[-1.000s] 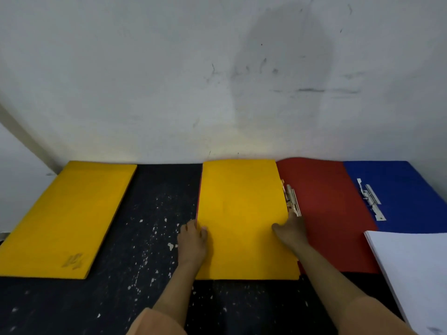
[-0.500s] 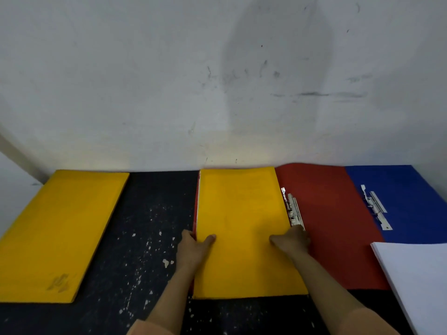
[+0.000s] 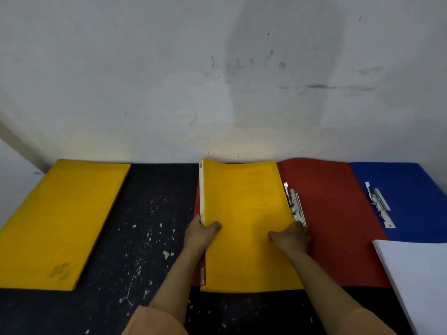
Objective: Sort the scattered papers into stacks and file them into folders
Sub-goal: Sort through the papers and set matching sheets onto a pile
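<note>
A grey-white wall [image 3: 169, 81], scuffed and marked with a large dark stain, rises directly behind a black desk [image 3: 150, 213] flecked with white chips. At the far left lies a closed yellow folder [image 3: 58, 221], angled slightly and apart from the rest. In the middle, a yellow paper stack [image 3: 246, 221] sits on the left half of an open red folder [image 3: 338, 221] (its left edge is raised, showing white page edges). The left hand [image 3: 199, 234] has its grip on that raised edge, thumb on top and fingers underneath. The right hand [image 3: 291, 235] presses on the stack's right side, fingers curled beside the red folder's metal clip [image 3: 296, 205]; whether it grasps anything I cannot tell. Further right an open blue folder [image 3: 399, 189] overlaps the red one, and a white paper stack [image 3: 420, 279] lies at the near right corner.
</note>
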